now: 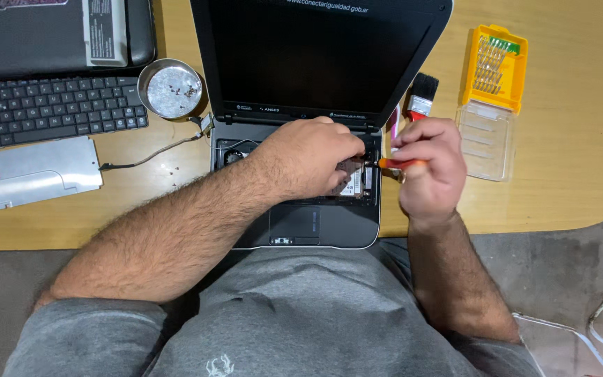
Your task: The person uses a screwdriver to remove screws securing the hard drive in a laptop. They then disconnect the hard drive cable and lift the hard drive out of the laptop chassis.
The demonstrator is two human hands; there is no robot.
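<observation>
Orange screwdriver [393,164] clamped in right hand [428,167], just beside right edge of open black laptop [329,216] on wooden bench [567,139]. Left hand [308,157] inside opened laptop base, fingers curled on a part there; exact grip not visible. Metal dish [171,89] with small screws near, yellow bit case [497,66] well apart.

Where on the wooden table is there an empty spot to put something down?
Bare wood lies right of the yellow bit case, out to the table edge, and below the grey panel, left of the open laptop. It is crowded around the metal dish, loose keyboard and cable, and where both hands work.
</observation>
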